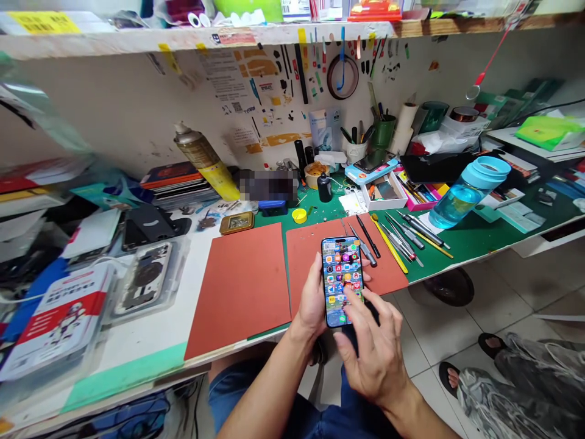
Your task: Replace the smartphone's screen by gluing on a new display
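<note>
My left hand (312, 300) grips a smartphone (340, 268) by its left edge, screen lit with rows of app icons. It is held over the near edge of the workbench, above the right red mat (315, 244). My right hand (372, 347) is below and right of the phone, fingers loosely curled, with the forefinger tip touching the lower part of the screen. The right hand holds nothing.
A larger red mat (242, 286) lies left of the phone. Several screwdrivers and tweezers (402, 235) lie on the green mat (475, 235). A blue bottle (466, 195), a spray can (205, 160), phone parts and boxes crowd the bench. Another person's sandalled feet (466, 366) are at lower right.
</note>
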`<state>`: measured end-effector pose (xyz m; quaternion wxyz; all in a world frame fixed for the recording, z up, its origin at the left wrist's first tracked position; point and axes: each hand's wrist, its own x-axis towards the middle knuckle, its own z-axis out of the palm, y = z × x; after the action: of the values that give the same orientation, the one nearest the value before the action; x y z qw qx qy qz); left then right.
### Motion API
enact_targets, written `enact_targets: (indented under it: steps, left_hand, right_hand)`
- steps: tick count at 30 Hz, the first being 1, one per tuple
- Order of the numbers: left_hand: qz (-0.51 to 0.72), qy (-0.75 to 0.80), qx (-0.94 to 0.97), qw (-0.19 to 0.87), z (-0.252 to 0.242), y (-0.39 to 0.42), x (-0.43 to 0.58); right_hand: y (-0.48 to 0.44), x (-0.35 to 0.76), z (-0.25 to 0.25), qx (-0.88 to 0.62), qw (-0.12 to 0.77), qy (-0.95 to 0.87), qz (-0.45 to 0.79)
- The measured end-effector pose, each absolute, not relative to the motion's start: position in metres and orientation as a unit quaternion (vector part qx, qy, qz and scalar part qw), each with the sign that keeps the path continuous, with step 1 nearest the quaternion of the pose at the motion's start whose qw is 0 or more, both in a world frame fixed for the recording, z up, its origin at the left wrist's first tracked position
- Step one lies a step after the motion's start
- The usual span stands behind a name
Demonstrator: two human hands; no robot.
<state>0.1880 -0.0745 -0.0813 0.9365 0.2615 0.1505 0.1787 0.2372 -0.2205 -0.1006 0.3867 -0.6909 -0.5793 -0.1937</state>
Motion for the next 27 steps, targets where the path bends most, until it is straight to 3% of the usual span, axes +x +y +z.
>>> enact_targets:
  steps: [5,12,27]
  left_hand:
    - [0.160,0.149,0.260,0.941,-0.083,-0.073,0.187]
    - [0.162,0.133,0.268,0.940,-0.086,-0.073,0.188]
    - [0.179,0.145,0.264,0.937,-0.084,-0.075,0.189]
  right_hand:
    - [-0.228,0.241,-0.105,-0.699,0.434,-0.509,-0.252]
    - [-0.232,0.239,-0.106,-0.658,0.446,-0.574,-0.198]
    - [-0.209,0.243,-0.096,-0.702,0.390,-0.568,-0.181]
